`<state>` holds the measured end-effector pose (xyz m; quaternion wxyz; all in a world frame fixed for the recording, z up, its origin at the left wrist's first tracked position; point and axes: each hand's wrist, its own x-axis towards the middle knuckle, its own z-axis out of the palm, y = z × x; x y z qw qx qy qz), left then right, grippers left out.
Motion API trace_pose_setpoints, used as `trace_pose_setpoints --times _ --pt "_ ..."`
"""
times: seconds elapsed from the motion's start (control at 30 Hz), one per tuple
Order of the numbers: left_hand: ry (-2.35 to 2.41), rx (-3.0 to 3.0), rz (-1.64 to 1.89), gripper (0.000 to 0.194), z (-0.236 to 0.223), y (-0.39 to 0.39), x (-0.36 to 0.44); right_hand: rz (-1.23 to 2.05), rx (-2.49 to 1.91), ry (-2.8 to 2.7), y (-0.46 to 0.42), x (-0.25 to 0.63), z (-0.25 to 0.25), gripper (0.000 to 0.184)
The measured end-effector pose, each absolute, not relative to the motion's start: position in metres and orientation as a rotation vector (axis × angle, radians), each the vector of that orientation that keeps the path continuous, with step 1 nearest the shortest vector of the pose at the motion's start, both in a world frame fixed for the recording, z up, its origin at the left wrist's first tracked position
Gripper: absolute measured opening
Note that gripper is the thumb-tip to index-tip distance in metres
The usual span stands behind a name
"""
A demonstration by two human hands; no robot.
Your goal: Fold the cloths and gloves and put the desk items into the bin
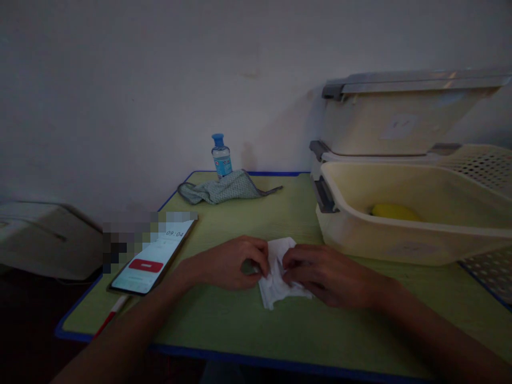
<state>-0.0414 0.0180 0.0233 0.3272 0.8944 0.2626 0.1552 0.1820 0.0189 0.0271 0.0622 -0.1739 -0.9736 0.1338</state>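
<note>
A crumpled white tissue lies on the green tabletop between my two hands. My left hand pinches its left side between thumb and forefinger. On the other side my right hand is curled over the tissue, fingers bent and pressed to it. Part of the tissue is hidden beneath the right fingers. Both hands rest close to the table surface, a small gap apart.
A lit phone with a cable lies at the left. Behind are a grey-green cloth and a blue-capped bottle. An open cream bin holding something yellow stands right, before a lidded bin. The table has blue edges.
</note>
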Motion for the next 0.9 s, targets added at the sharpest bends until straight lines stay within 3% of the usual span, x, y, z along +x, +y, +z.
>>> trace_pose_setpoints --times 0.17,0.9 --pt "0.740 2.359 0.413 0.009 0.022 0.015 -0.039 0.385 -0.509 -2.952 0.018 0.182 0.028 0.027" --pt "0.666 2.381 0.398 0.016 0.015 0.017 -0.038 0.447 -0.457 -2.884 0.019 0.181 0.023 0.027"
